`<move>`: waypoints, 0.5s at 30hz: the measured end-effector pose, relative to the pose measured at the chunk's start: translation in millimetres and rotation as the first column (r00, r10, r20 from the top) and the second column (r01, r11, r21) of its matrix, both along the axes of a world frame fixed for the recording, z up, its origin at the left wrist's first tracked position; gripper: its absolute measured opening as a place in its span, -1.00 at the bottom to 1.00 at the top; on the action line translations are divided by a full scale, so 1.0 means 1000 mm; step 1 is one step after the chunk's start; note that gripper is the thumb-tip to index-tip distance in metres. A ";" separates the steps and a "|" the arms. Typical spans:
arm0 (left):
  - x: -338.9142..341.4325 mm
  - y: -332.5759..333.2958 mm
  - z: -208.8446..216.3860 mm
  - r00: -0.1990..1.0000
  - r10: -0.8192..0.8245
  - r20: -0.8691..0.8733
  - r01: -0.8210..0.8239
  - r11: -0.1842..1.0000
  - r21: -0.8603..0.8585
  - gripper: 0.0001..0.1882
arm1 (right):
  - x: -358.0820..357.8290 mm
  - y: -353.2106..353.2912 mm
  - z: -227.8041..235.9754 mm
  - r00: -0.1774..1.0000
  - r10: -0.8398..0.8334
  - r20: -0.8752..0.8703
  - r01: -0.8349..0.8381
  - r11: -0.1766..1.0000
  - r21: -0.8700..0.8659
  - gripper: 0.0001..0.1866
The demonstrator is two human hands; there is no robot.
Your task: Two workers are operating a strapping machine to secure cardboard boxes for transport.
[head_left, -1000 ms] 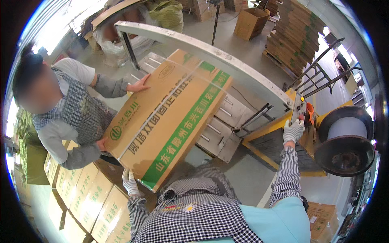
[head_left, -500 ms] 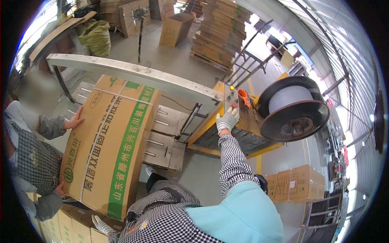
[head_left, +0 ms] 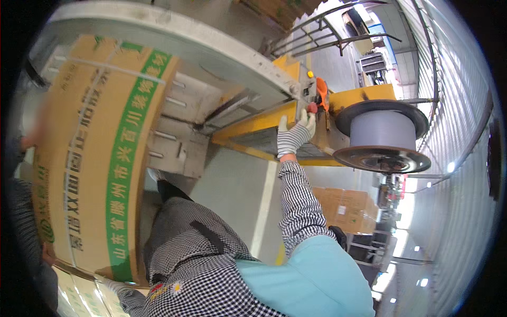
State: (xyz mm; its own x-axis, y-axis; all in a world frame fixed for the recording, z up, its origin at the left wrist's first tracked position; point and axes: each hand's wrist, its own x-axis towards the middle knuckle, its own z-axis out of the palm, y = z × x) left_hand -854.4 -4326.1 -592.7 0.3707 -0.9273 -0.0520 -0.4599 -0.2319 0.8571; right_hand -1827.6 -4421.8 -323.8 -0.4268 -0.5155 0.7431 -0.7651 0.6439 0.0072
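At the left of the scene, the carton [head_left: 97, 158] is being borne at least partly by the roller bed [head_left: 179, 156]; the left hand [head_left: 112, 285] is being shown at its near edge, too blurred for the state of its fingers to be told. Farther right, the red button [head_left: 312, 108] is being touched or nearly touched by the right hand [head_left: 296, 132], the thumb being held apart from the other fingers. A heavy, stiff-walled, fairly smooth load is probably being handled, its bottom corners being judged safer holds than the thin straps [head_left: 109, 64].
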 end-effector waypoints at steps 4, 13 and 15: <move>-0.208 -0.093 0.122 0.627 0.747 -0.220 -0.496 0.601 0.626 -0.20 | -0.012 0.050 0.058 0.975 -0.080 -0.206 0.089 0.995 0.036 -0.35; -0.156 -0.068 0.136 0.585 0.770 -0.253 -0.581 0.617 0.531 -0.27 | -0.010 0.011 0.017 0.999 0.012 -0.048 -0.015 0.998 -0.058 -0.32; -0.165 -0.072 0.139 0.588 0.769 -0.251 -0.582 0.618 0.528 -0.27 | 0.000 0.005 0.025 0.999 0.035 -0.010 -0.035 0.998 -0.058 -0.34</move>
